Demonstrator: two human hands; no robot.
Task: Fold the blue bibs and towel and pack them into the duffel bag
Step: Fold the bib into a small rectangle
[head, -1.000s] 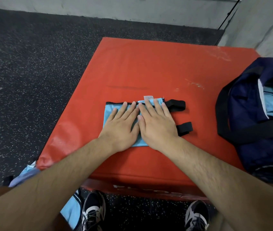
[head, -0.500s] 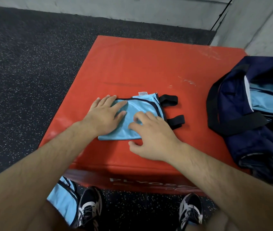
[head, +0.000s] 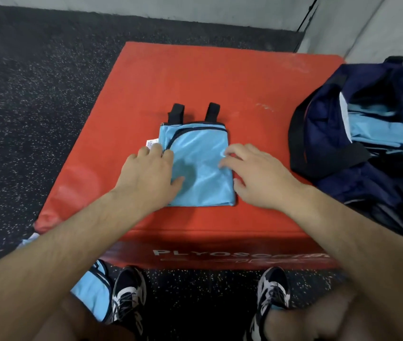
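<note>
**Folded bib mid-box, both hands on its side edges**

Blue bib lies folded into a compact rectangle around the middle of the red plyo box top, a bit toward the near edge. Its two black straps stick out toward the far edge, and a white label pokes out at its left side.

Handling, as a judgement: thin, shiny synthetic fabric, so very light, limp and slippery. The layers will likely slide apart if it is lifted by one corner. Better to take it from both side edges, pinching through all layers, or scoop under it and clamp from above. Straps are loose and may snag on the bag rim.

Left hand: palm down, fingers relaxed across the bib's left edge by the label, thumb lying on the fabric; presses, grasps nothing. Right hand: fingers bent, tips touching the bib's right edge, thumb just beside that edge; cannot tell whether it pinches the fabric.

Duffel bag sits open at the box's right edge with light-blue fabric already inside. Another blue bib hangs below the near-left corner, unfolded.
</note>
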